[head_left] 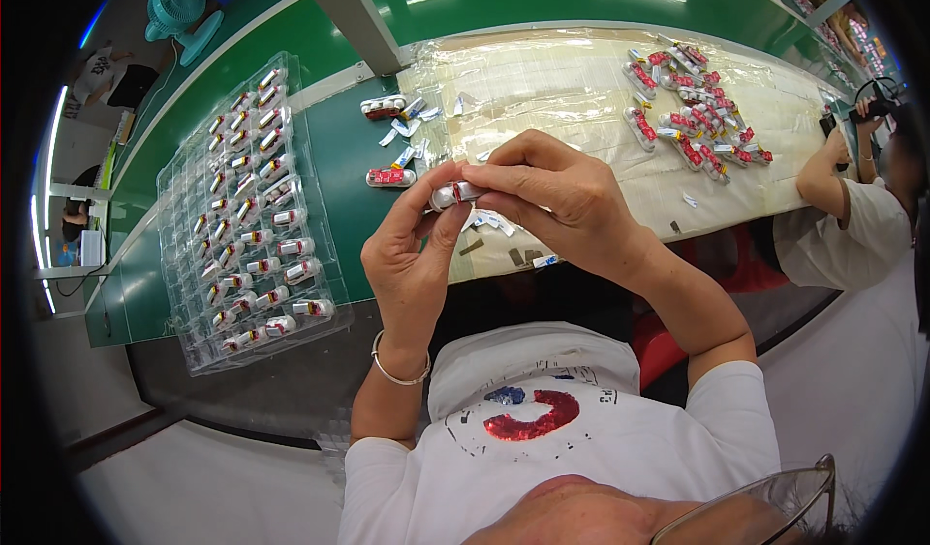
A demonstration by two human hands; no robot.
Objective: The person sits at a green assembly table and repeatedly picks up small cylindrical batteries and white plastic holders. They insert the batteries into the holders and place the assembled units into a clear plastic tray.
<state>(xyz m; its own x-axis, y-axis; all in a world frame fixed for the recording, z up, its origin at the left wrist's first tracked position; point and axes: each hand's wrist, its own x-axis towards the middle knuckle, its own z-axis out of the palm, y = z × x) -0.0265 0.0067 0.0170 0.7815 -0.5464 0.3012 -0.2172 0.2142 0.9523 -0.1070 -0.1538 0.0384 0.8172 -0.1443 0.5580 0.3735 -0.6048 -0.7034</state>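
While both hands meet over the near edge of the tabletop [334, 143], a small white and red piece [453, 195] sits between their fingertips. The left hand [405, 245] has it pinched between thumb and fingers at its left end; the right hand [572, 196] closes thumb and forefinger on its right end, the other fingers curled. A bracelet [399, 377] circles the left wrist.

To the left, a clear tray [176, 245] lies at a slant, with many like pieces in its right-hand cells, while cells along its left side are bare. Just beyond the left hand, two loose pieces lie on the green surface, one [391, 178] nearer, one [385, 106] farther, with white and blue slips [395, 136] scattered between and beside them.

A cream sheet [542, 90] under clear film covers the tabletop's middle and right. On its right part is a heap [699, 119] of red and white pieces, well apart from the hands. Small brown scraps [523, 257] and more slips lie near its close edge, below the hands. A post [349, 12] rises at the back, a turquoise fan [176, 5] stands far left, and a co-worker [848, 225] in white sits at the right.
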